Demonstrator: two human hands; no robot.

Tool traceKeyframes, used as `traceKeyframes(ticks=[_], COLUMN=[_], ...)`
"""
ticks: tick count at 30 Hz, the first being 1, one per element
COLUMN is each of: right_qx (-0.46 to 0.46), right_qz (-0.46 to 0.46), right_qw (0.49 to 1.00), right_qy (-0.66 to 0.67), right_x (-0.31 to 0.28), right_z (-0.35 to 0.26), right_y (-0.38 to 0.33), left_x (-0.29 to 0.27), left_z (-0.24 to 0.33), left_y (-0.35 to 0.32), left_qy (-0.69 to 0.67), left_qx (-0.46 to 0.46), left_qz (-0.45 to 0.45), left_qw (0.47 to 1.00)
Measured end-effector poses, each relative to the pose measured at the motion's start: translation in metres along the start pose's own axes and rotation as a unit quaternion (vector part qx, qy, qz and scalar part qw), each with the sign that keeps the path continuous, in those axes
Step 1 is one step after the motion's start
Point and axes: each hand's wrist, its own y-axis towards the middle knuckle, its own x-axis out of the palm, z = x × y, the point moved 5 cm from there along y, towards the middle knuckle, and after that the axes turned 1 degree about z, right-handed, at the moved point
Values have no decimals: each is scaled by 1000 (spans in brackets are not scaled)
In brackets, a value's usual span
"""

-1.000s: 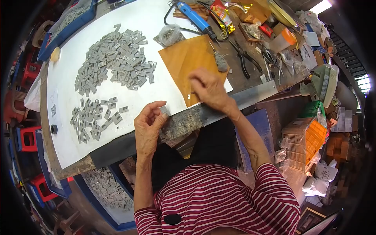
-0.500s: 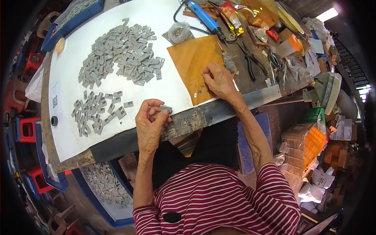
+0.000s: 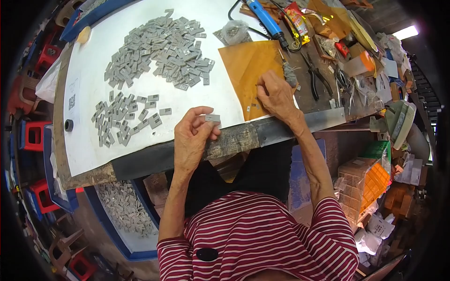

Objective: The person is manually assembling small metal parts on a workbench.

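My left hand [image 3: 190, 138], just over the table's front edge, pinches a small grey rectangular plate [image 3: 213, 118] between thumb and fingers. My right hand [image 3: 280, 97] is closed with its fingertips together, low over a brown sheet [image 3: 243, 63]. What it holds, if anything, is too small to make out. A few tiny pieces [image 3: 248, 108] lie on the sheet beside those fingertips. Left of my left hand, a loose group of similar grey plates [image 3: 123, 114] is spread on white paper [image 3: 187, 100]. Behind it rises a large heap of grey plates [image 3: 159, 51].
Beyond the sheet lie a blue electric screwdriver [image 3: 265, 21] with its cord, black-handled pliers [image 3: 315, 77] and a clear plastic bag [image 3: 234, 32]. A metal strip [image 3: 304, 122] edges the table. Below at left stands a blue tray [image 3: 126, 215] of grey parts; orange crates [image 3: 365, 180] stand at right.
The whole view has shifted, so the table appears farther right and higher. My left hand still grips the grey plate, and my right fingertips are slightly nearer the tiny pieces on the sheet.
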Motion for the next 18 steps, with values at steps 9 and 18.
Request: traceKeyframes(ticks=[9, 18], right_qx=[103, 307], right_qz=[3, -36], right_qw=[991, 897], right_qy=[88, 314], right_x=[-1, 7], right_z=[9, 30], right_y=[-3, -8], left_x=[2, 2], left_z=[0, -2], left_y=[-1, -1], left_qy=[7, 23], left_qx=[2, 2], left_qz=[-3, -13], left_qw=[1000, 1000])
